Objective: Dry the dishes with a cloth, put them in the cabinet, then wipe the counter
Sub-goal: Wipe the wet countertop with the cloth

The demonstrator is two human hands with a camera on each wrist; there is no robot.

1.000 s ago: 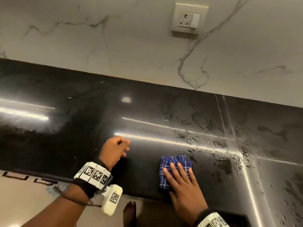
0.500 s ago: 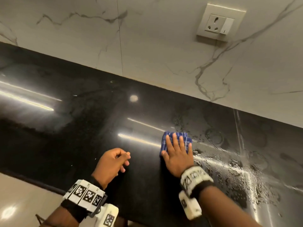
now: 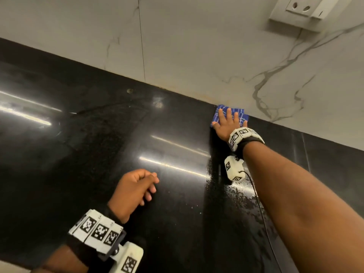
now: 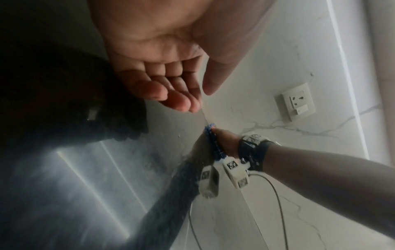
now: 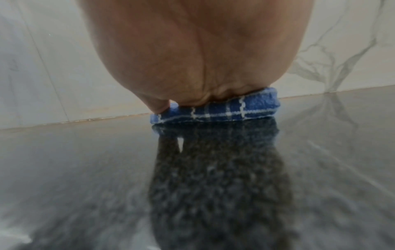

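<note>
**Cloth pressed at the back edge of the black counter**

The counter (image 3: 82,158) was polished black stone w/ long strip-light glare across it; it met a pale marble-look wall (image 3: 197,46) w/ grey veining along a thin, slightly discoloured seam. A white socket plate (image 3: 301,10) sat on the wall at upper right. A wet, streaky patch (image 3: 242,196) showed on the stone below the right forearm — the rest of the top looked dry and glossy.

The blue checked cloth (image 3: 241,115), folded into a thick pad, lay flat on the counter, its far edge at or just short of the wall seam. The right hand (image 3: 226,125) was flat on top of it, fingers straight and a little apart, palm down; the right wrist view showed the heel of the hand pushing into the fold. Nothing stood between cloth and wall.

The left hand (image 3: 132,190) was over the counter nearer the front edge, well apart from the cloth, holding nothing — fingers loosely curled together toward the palm, thumb alongside. Whether it touched the stone couldn't be told.

Both wrists carried bands w/ black-and-white markers and a white camera block; a thin black cable (image 3: 262,213) ran back from the right one. No dishes or containers were in view.
</note>
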